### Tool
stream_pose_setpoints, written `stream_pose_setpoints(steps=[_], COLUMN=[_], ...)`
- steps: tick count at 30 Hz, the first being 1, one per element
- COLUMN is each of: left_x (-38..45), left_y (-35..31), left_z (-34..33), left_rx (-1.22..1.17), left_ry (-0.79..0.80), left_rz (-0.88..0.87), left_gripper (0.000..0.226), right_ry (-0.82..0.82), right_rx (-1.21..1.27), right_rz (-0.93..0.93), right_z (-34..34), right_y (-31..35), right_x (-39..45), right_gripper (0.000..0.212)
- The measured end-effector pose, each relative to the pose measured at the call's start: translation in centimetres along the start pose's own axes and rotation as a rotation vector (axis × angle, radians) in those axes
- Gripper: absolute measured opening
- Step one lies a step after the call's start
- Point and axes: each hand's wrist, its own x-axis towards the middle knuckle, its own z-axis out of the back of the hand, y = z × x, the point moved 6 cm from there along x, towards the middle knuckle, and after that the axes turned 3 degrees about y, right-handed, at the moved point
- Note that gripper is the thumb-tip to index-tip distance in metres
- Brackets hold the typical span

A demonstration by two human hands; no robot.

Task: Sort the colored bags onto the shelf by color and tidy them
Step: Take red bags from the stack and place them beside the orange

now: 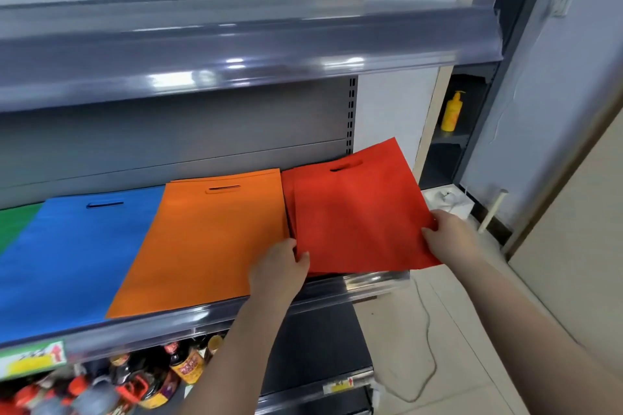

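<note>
While both hands pinch the flat red non-woven bag (357, 209) at its near corners, left hand (281, 266) & right hand (450, 237), it sits skewed atop the red stack at the grey metal shelf's (202, 315) right end. Looks like the tidying step; next it needs squaring w/ the flat orange fabric bags (205, 242) just left of the grip.

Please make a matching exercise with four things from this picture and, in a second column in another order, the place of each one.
Things:
1. red bags
2. orange bags
3. blue bags
4. yellow pump bottle

Places:
A. between the green bag and the orange bags
B. held by the left hand and the right hand
C. dark side shelf at right
D. middle of the shelf

Pairs: 1-B, 2-D, 3-A, 4-C
</note>
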Motion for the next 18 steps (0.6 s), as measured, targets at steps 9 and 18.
stream_pose_setpoints(steps=[9,18], left_x=[-3.9,-10.4], left_y=[-0.6,4.3], left_z=[1.6,10.5], left_rx=[0.249,0.620], left_ry=[-0.212,-0.379], left_rz=[0.047,0.115], left_gripper=[0.036,0.043], right_ry=[-0.080,0.100], right_rx=[-0.189,-0.321], right_rz=[0.360,0.972], right_z=[0.3,-3.7], right_y=[2.5,17.2], right_x=[-2.8,-10.7], right_gripper=[0.046,0.047])
